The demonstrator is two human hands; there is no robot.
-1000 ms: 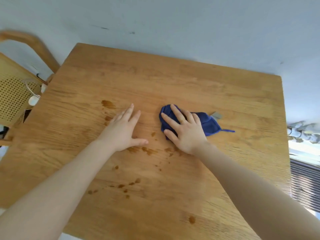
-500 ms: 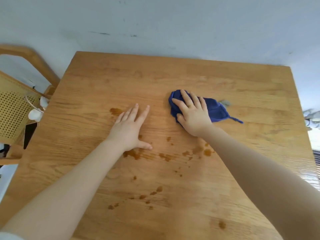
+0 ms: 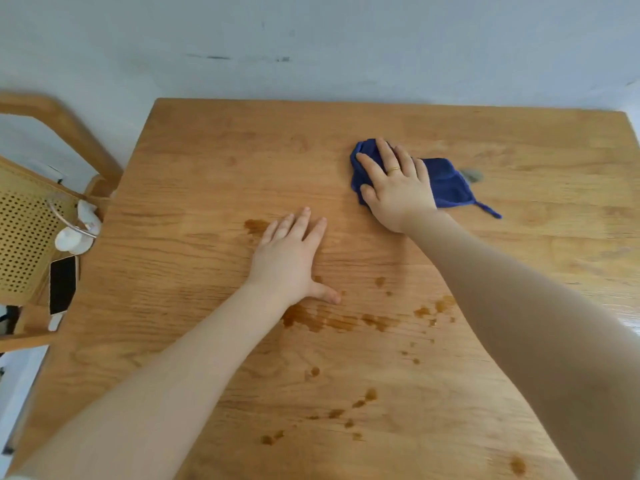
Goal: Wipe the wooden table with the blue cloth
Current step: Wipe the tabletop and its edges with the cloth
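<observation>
The wooden table [image 3: 214, 161] fills most of the view. A crumpled blue cloth [image 3: 446, 181] lies on its far right part, with a thin loop trailing to the right. My right hand [image 3: 394, 188] presses flat on the cloth, fingers straight and spread, a ring on one finger. My left hand [image 3: 291, 261] rests flat on the bare wood near the middle, fingers straight. Brown liquid stains [image 3: 332, 320] spread across the wood just in front of my left hand, with several smaller drops [image 3: 367, 396] nearer to me and one patch [image 3: 254, 225] by my left fingertips.
A wooden chair with a woven cane back [image 3: 24, 237] stands at the table's left edge. On its seat lie a dark phone [image 3: 62, 284] and white headphones [image 3: 76, 233]. A pale wall [image 3: 311, 39] runs behind the table's far edge.
My right hand has pushed the blue cloth away from me, toward the table's far edge, clear of the stains. My left hand has stayed flat in about the same place.
</observation>
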